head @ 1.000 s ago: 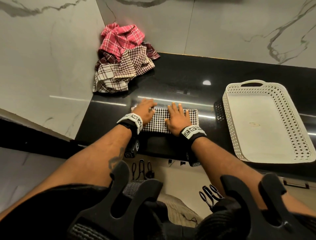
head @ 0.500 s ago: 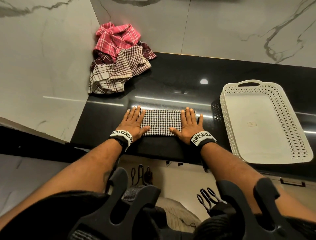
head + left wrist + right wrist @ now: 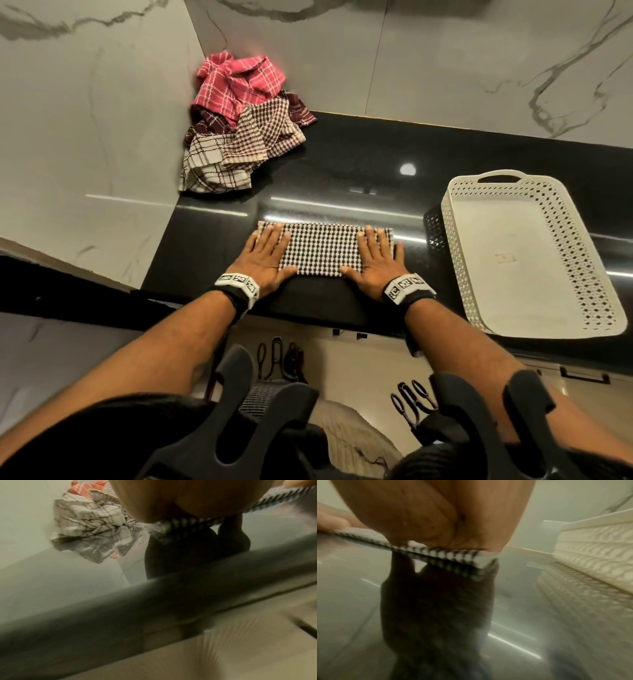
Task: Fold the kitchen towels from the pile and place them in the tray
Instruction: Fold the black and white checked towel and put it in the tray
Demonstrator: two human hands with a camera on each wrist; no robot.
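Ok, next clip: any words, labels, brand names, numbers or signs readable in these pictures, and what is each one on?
No readable text anywhere.
Wristbands on the left hand and the right hand: black-and-white square code markers, no letters or numbers.
White tray: a small pale mark or sticker on its floor, too small to read.
Houndstooth towel and towel pile: woven patterns only.

From the head we look steeply down on the black countertop point(image 3: 342, 161). Our wrist cameras sit low at its front edge, close under each palm, facing the marble wall. All three share the folded houndstooth towel point(image 3: 320, 248) point(image 3: 193, 522) point(image 3: 447, 555).
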